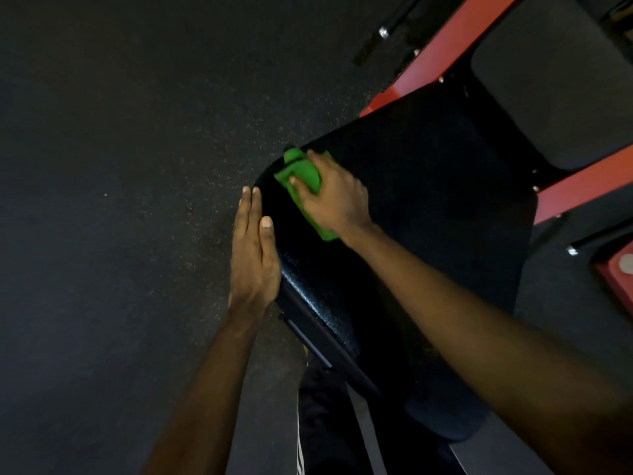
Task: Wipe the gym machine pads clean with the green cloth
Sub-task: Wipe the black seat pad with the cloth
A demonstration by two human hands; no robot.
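Floor [120, 166]: dark rubber flecked with pale specks, filling the whole left half of the view and showing again under the machine on the right.

Large pad [428, 200]: black, with a pebbled sheen and rounded corners. It runs diagonally from the bottom right up to the middle of the view, with its near-left corner beside both hands.

Red frame [455, 39]: one painted steel beam slants along the upper right. A second beam [582, 190] crosses below it at the right edge, on the far side of the large pad.

Second pad [561, 80]: a duller grey-black, lying between the two red beams, beyond the large pad.

Trouser leg [322, 423]: dark with white side stripes, at the bottom of the view, below the large pad's edge.

Right hand [337, 197]: it reaches across the large pad with the palm down. The fingers and thumb are curled over the bunched cloth, gripping it and holding it against the pad near its left corner.

Left hand [253, 255]: flat, with the fingers straight and close together, laid along the left side edge of the large pad. The thumb rests on the rim, and the hand holds nothing.

Green cloth [303, 171]: bright green and crumpled, lying on the large pad's top surface near the left corner. It sticks out ahead of the right hand's fingers and behind the wrist.

Bolts [383, 31]: small silver heads on dark bars by the upper red beam.
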